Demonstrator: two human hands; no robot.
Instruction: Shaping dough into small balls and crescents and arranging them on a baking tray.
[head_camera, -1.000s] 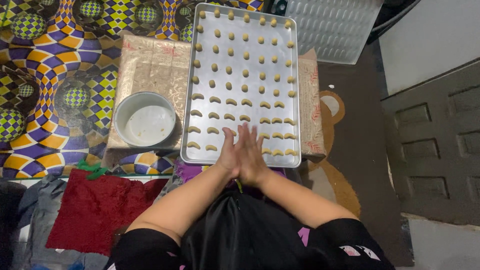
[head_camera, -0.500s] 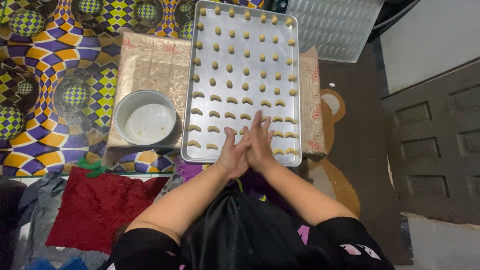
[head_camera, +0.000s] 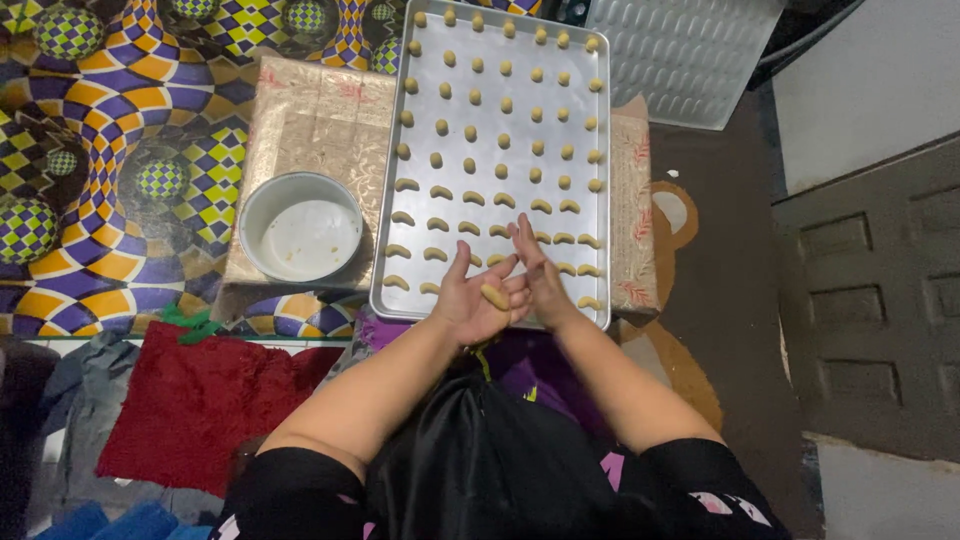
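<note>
Left hand (head_camera: 478, 300) palm-up, fingers apart, cradles a dough roll (head_camera: 495, 296), right hand (head_camera: 535, 268) fingers together pressed against it, over tray (head_camera: 592, 190) near edge; far rows still balls, near rows already crescents, bowl (head_camera: 300, 226) left nearly empty.

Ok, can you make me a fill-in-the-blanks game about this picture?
1. The small dough piece lies on the person's ____ hand.
2. The white bowl sits to the ____ of the metal tray.
3. The cloth near the person's left arm is ____ in colour.

Missing words: left, left, red.
</note>
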